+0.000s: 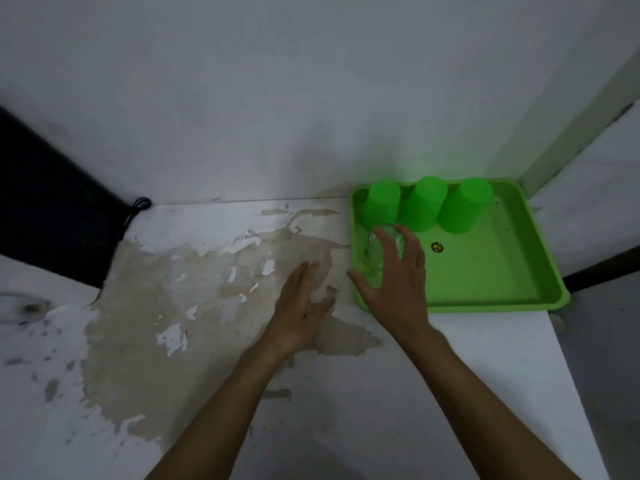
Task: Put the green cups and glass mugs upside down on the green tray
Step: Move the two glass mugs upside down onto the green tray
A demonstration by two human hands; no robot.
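While your right hand grasps a glass mug from above at the near-left corner of the green tray, lower it squarely so its rim meets the tray floor all round before you let go. Three green cups already stand inverted along the tray's far edge; keep the mug just clear of the leftmost one. Your left hand rests flat and released on the peeling bench, beside the tray's left edge; use it to steady the tray if it slides.

Glossy plastic tray, peeling painted tabletop
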